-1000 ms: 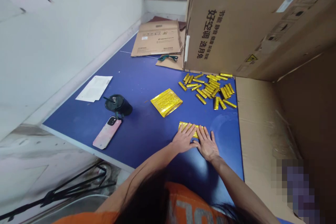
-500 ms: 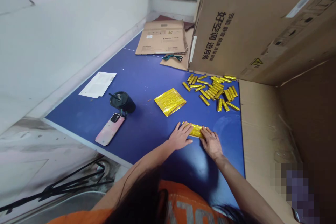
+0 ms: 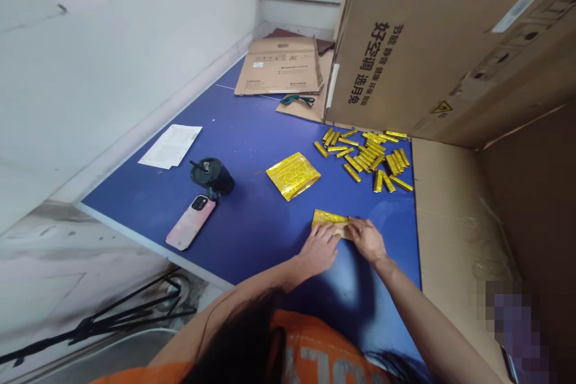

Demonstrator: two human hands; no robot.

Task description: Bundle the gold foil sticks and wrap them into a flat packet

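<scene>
A gold foil sheet [image 3: 330,217] with a pale underside showing along its near edge lies on the blue table in front of me. My left hand [image 3: 320,247] has its fingers bent over the near left edge of the sheet. At the right end, my right hand [image 3: 368,240] pinches the sheet's edge with thumb and fingers. Beyond my hands lies a flat stack of gold foil [image 3: 293,175]. Many small gold rolled pieces [image 3: 371,153] are heaped at the far right of the table.
On the left are a dark cup [image 3: 213,176], a pink phone [image 3: 191,223] and white paper [image 3: 171,146]. Flat cardboard [image 3: 279,69] and a green cord [image 3: 297,99] lie at the back. Large cardboard [image 3: 432,42] stands along the right.
My left hand has gone from lying flat on the sheet to curled at its near edge. My right fingers now pinch the edge, and the pale underside shows more.
</scene>
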